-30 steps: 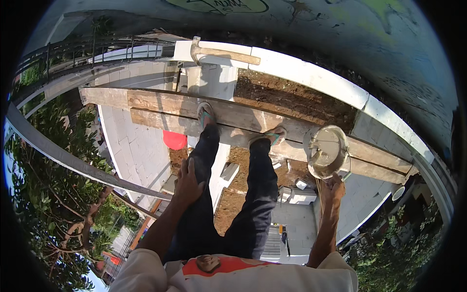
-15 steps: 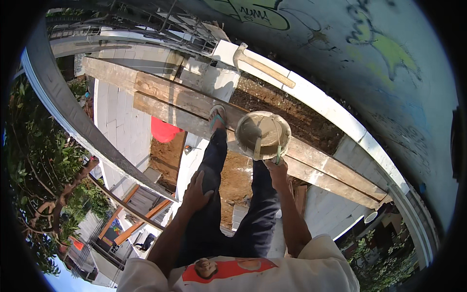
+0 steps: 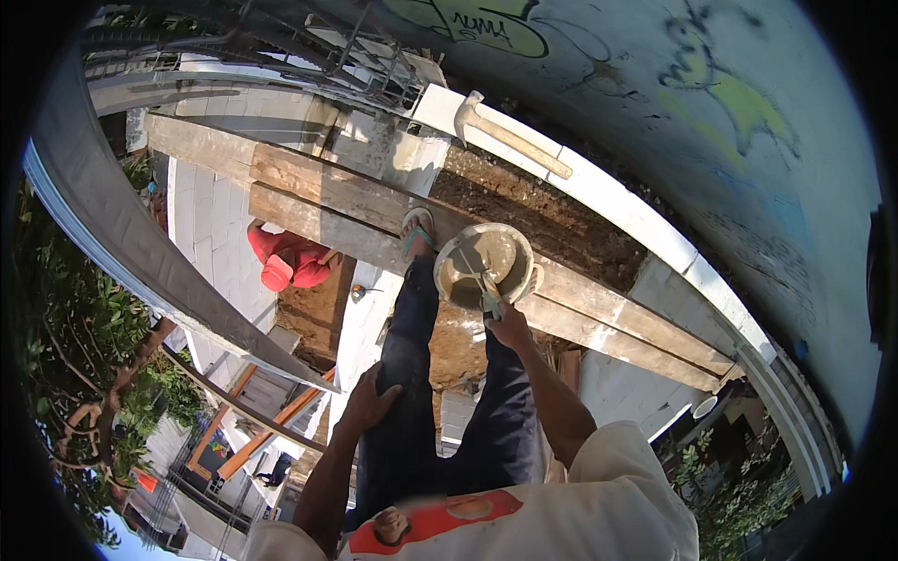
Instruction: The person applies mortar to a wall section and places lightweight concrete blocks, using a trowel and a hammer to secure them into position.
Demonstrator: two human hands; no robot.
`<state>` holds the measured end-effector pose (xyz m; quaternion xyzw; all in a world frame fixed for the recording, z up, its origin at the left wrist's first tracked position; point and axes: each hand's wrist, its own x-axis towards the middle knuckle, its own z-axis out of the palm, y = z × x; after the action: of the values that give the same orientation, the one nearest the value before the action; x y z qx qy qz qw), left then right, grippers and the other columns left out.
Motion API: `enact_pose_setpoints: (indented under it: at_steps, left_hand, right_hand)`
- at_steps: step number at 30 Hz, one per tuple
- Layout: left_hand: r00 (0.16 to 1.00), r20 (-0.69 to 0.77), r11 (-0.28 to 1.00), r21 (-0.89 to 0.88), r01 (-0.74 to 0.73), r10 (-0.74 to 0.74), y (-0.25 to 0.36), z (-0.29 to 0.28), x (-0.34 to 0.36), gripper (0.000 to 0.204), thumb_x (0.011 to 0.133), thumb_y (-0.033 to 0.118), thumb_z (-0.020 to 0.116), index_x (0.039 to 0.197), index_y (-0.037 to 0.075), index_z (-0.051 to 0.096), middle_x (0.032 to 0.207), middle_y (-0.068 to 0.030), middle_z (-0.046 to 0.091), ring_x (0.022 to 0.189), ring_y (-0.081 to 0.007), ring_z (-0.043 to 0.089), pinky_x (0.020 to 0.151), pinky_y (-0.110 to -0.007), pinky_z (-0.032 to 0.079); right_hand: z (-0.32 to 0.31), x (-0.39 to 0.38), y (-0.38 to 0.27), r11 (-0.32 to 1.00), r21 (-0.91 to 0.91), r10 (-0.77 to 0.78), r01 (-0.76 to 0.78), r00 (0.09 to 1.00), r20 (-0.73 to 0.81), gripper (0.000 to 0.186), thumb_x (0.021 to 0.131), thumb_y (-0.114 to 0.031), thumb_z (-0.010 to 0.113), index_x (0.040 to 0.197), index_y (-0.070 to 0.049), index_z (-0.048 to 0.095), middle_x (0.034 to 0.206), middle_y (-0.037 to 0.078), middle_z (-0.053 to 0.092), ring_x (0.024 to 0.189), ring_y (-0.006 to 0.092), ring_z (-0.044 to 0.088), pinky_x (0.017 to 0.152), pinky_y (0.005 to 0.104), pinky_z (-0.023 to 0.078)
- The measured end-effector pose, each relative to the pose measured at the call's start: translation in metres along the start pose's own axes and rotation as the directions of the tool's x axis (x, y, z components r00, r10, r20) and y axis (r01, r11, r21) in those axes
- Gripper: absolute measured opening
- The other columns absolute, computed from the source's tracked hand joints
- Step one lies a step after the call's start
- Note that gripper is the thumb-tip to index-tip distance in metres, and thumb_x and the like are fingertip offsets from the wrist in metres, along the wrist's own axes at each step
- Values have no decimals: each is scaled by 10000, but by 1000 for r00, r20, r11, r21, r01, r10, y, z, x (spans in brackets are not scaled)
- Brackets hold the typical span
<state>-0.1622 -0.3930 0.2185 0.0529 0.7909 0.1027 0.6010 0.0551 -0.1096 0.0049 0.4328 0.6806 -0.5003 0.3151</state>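
Observation:
My right hand (image 3: 510, 327) is closed around the handle of a trowel (image 3: 490, 292), which reaches into a round bucket (image 3: 447, 297) of grey mortar (image 3: 510, 257). The bucket stands at the planks, in front of my right leg and hiding most of that foot. How deep the blade sits in the mortar is hard to make out. My left hand (image 3: 372, 402) lies on my left thigh with its fingers spread and holds nothing. My left foot (image 3: 418, 232), in a sandal, is on the wooden planks (image 3: 327, 192).
A hammer (image 3: 514, 140) lies on the white block wall top (image 3: 645, 215) beyond the planks. Bare soil (image 3: 561, 215) shows below, between the walls. Down at the left, a person in red (image 3: 292, 262) bends by the blocks. A painted wall (image 3: 673, 103) rises at the far right.
My right hand has moved left, swinging the trowel handle from the bucket's near right side to its near middle. The bucket sits slightly further left in view. The person in red has come further into sight.

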Motion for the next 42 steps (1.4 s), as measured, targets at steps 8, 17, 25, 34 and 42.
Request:
enact_pose_setpoints:
  at_steps: [8, 17, 25, 34, 42]
  left_hand:
    - [994, -28, 992, -69, -107, 105, 34, 37, -6, 839, 968, 401, 754, 1593, -48, 418, 1547, -337, 515, 1462, -431, 514, 1239, -465, 397]
    - [969, -227, 949, -273, -160, 98, -30, 135, -155, 698, 921, 203, 598, 1563, -45, 480, 1540, -317, 538, 1443, -430, 532, 1231, -448, 411]
    - [977, -207, 912, -391, -125, 45, -99, 157, -174, 659, 891, 207, 629, 1496, -44, 562, 1453, -308, 633, 1360, -418, 620, 1178, -453, 468]
    - [967, -246, 880, -471, -56, -70, -143, 120, -180, 598, 912, 275, 629, 1442, -1, 627, 1417, -291, 658, 1310, -455, 638, 1121, -467, 510]
    - [960, -272, 836, -539, -100, -61, -176, 90, -187, 594, 905, 281, 625, 1390, -60, 643, 1343, -331, 679, 1266, -458, 657, 1098, -464, 520]
  right_hand:
    - [-3, 54, 78, 988, -21, -155, 154, 988, -13, 664, 840, -327, 822, 1334, 2, 525, 1147, 331, 693, 1068, 463, 718, 885, 536, 577]
    - [-205, -115, -155, 821, 296, -484, 489, 870, -96, 544, 953, -156, 822, 1411, -6, 571, 1189, 98, 712, 1061, 174, 684, 907, 343, 576]
    - [-332, -357, -491, 354, -79, -897, 932, 315, -309, 556, 1018, -222, 778, 1475, 16, 569, 1348, 173, 657, 1235, 242, 642, 1104, 390, 515]
    - [-312, -420, -658, 315, -497, -813, 809, -40, -580, 777, 981, -353, 821, 1564, 14, 462, 1374, 166, 570, 1303, 261, 558, 1104, 431, 505]
    - [-305, -424, -703, 391, -712, -762, 583, -228, -606, 588, 1044, -501, 705, 1378, -18, 672, 1247, 116, 615, 1159, 221, 595, 1006, 412, 486]
